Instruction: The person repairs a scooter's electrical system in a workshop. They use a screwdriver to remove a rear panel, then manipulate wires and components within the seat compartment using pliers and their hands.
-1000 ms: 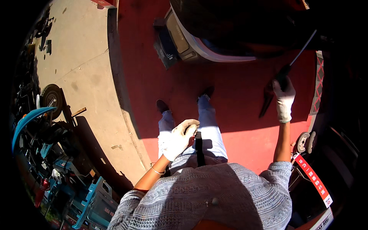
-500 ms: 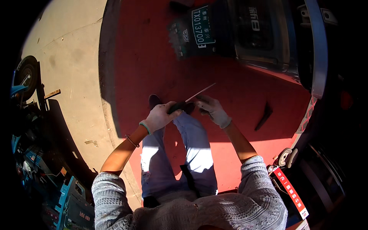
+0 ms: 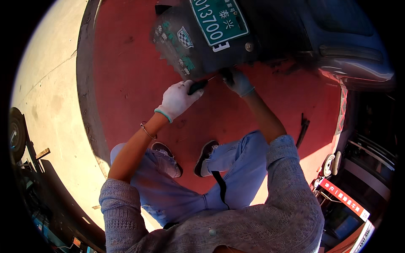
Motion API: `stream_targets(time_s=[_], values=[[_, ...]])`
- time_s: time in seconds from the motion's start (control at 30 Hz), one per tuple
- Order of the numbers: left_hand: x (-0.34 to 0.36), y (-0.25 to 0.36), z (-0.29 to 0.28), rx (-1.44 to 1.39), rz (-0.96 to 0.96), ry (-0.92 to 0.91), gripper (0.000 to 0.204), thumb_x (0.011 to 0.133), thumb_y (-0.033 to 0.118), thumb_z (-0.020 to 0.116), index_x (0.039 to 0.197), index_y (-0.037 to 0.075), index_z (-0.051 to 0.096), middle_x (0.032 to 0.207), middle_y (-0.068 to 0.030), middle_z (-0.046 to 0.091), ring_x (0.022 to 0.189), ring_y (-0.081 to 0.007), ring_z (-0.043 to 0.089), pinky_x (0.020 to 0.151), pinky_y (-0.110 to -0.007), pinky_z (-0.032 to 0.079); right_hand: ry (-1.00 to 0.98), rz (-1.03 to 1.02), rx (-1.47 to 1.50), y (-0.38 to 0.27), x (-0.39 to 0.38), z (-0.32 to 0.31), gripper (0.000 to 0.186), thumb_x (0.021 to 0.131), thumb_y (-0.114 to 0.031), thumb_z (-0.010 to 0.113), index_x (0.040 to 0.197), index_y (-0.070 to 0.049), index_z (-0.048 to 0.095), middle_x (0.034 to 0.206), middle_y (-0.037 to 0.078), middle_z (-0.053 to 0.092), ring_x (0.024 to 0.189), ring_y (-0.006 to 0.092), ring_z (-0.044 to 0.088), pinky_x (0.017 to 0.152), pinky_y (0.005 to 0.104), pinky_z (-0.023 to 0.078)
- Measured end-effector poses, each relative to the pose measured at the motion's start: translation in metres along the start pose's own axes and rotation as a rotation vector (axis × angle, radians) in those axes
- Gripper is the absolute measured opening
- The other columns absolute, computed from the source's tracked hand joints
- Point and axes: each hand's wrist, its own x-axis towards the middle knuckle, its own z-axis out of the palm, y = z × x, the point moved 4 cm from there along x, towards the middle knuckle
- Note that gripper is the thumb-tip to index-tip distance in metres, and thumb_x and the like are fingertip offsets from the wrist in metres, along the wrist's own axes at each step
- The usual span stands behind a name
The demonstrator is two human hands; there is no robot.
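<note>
My gloved left hand (image 3: pixel 177 98) is closed around the black handle of a screwdriver (image 3: pixel 198 86), whose thin shaft points up toward my right hand. My gloved right hand (image 3: pixel 238 82) is curled at the lower edge of a dark, dirty mudguard (image 3: pixel 173 52), beside the shaft's far end; what its fingers hold is too dark to make out. Above the hands, a green licence plate (image 3: pixel 219 21) is fixed on the mudguard, with a round fitting (image 3: pixel 249 47) below it.
A dark vehicle body (image 3: pixel 350 63) overhangs at upper right. I crouch on red floor (image 3: pixel 118 97) beside pale concrete (image 3: pixel 46 97). A black bar-shaped item (image 3: pixel 303 130) lies right of me. A wheel (image 3: pixel 17 135) is at far left, small wheels (image 3: pixel 328 164) at right.
I have dropped into a crouch at the vehicle's mudguard. The screwdriver moved from my right hand to my left, and both hands have risen to the mudguard's lower edge.
</note>
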Motion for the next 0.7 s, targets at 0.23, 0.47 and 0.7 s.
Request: stream_targets(time_s=[0.23, 0.47, 0.7], values=[[0.016, -0.007, 0.013, 0.114, 0.059, 0.114, 0.047, 0.082, 0.047, 0.059, 0.11, 0.01, 0.061, 0.093, -0.0125, 0.063, 0.087, -0.0312, 0.062, 0.075, -0.042, 0.049, -0.102, -0.209, 0.027, 0.002, 0.026, -0.01, 0.017, 0.094, -0.017, 0.05, 0.102, -0.005, 0.059, 0.092, 0.008, 0.066, 0.084, 0.0175, 0.065, 0.063, 0.0261, 0.052], [0.073, -0.062, 0.023, -0.006, -0.094, -0.006, 0.051, 0.075, 0.05, 0.067, 0.107, 0.011, 0.065, 0.103, -0.0164, 0.065, 0.093, -0.0342, 0.062, 0.081, -0.041, 0.049, 0.039, -0.26, 0.196, 0.016, 0.023, -0.01, 0.02, 0.093, -0.013, 0.05, 0.107, 0.0, 0.058, 0.094, 0.012, 0.066, 0.084, 0.0233, 0.066, 0.067, 0.0321, 0.056], [0.14, -0.133, 0.098, 0.228, 0.045, -0.014, 0.061, 0.077, 0.058, 0.06, 0.115, 0.011, 0.059, 0.106, -0.0205, 0.063, 0.1, -0.0388, 0.059, 0.084, -0.044, 0.049, 0.208, -0.125, -0.089, 0.034, 0.019, -0.064, 0.024, 0.092, -0.011, 0.05, 0.111, 0.003, 0.057, 0.099, 0.014, 0.064, 0.085, 0.0254, 0.065, 0.072, 0.036, 0.056]])
